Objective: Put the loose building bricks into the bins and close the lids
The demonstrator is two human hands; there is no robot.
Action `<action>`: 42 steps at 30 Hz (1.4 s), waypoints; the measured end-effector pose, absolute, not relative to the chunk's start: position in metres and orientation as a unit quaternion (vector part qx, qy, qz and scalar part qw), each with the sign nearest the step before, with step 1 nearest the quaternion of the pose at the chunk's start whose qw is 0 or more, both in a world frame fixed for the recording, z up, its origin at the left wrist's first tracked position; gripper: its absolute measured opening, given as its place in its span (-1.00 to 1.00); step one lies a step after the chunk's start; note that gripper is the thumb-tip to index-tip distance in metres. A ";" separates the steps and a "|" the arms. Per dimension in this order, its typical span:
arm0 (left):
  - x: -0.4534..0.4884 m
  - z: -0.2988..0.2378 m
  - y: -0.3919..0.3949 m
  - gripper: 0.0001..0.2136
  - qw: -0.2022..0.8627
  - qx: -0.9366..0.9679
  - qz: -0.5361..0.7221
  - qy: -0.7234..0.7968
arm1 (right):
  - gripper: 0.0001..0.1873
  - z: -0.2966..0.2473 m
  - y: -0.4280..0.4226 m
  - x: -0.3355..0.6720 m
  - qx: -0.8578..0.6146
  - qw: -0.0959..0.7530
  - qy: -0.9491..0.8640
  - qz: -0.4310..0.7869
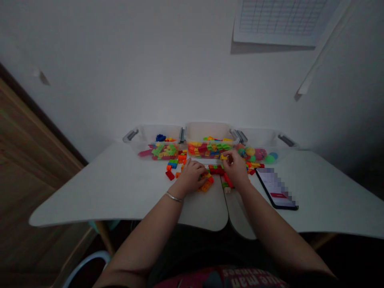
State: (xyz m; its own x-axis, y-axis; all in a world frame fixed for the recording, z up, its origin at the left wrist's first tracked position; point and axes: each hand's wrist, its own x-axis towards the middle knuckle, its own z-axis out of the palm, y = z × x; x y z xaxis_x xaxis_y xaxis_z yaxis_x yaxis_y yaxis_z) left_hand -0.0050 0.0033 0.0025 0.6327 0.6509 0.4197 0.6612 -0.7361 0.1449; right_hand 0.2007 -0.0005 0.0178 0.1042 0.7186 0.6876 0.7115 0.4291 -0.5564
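Here, nearest the body, the printed shirt [222,278] shows below the front edge of the white table [99,192]. A thin bracelet [174,197] circles the left wrist. On the right side a phone [277,190] lies face up, near the right forearm. A pale block [227,190] sits between the forearms. The left hand [192,177] curves its fingers over an orange block [206,186] and others beside it; whether it grips any, I cannot tell. A loose red block [170,175] lies to its left. A bit farther off, the right hand [236,166] pinches a yellow block [223,157] between thumb and fingers, in front of the middle bin [210,130], which holds mixed blocks. The left bin [159,131] holds more pieces, the right bin [261,136] colored balls [250,151]. Behind, a gridded paper [279,22] hangs on the wall [150,60].
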 end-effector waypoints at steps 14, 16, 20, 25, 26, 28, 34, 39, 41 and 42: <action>-0.010 0.003 0.003 -0.80 -0.018 -0.898 -0.227 -0.377 | -0.74 0.064 0.053 0.225 -0.532 0.499 -0.678 -0.091; -0.009 0.005 0.001 -0.78 -0.020 -0.898 -0.224 -0.379 | -0.70 0.061 0.053 0.225 -0.541 0.474 -0.687 -0.099; -0.009 0.007 0.000 -0.75 -0.016 -0.900 -0.217 -0.378 | -0.68 0.056 0.054 0.222 -0.542 0.447 -0.704 -0.102; -0.008 0.006 0.000 -0.72 -0.008 -0.895 -0.227 -0.384 | -0.66 0.052 0.053 0.219 -0.555 0.393 -0.723 -0.122; -0.008 0.005 0.000 -0.71 -0.006 -0.893 -0.226 -0.388 | -0.65 0.051 0.053 0.219 -0.555 0.379 -0.729 -0.129; -0.008 0.004 0.000 -0.71 -0.002 -0.891 -0.221 -0.397 | -0.64 0.052 0.052 0.219 -0.557 0.356 -0.737 -0.140; -0.008 0.004 0.002 -0.76 0.011 -0.890 -0.213 -0.402 | -0.62 0.053 0.052 0.219 -0.570 0.346 -0.736 -0.116; -0.007 0.006 0.002 -0.82 0.017 -0.892 -0.214 -0.397 | -0.67 0.056 0.037 0.215 -0.537 0.416 -0.727 -0.103; -0.006 0.008 0.002 -0.85 0.024 -0.894 -0.215 -0.392 | -0.69 0.055 0.025 0.209 -0.518 0.444 -0.724 -0.098; -0.006 0.008 0.002 -0.86 0.027 -0.895 -0.217 -0.390 | -0.70 0.053 0.018 0.205 -0.510 0.455 -0.724 -0.092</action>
State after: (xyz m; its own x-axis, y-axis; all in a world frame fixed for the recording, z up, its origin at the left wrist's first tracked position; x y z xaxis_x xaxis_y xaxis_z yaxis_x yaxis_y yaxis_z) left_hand -0.0063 0.0020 0.0080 0.6017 0.6862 0.4088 0.7093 -0.6944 0.1215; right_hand 0.2055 0.0181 0.0528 -0.0663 0.6550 0.7527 0.8227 0.4627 -0.3302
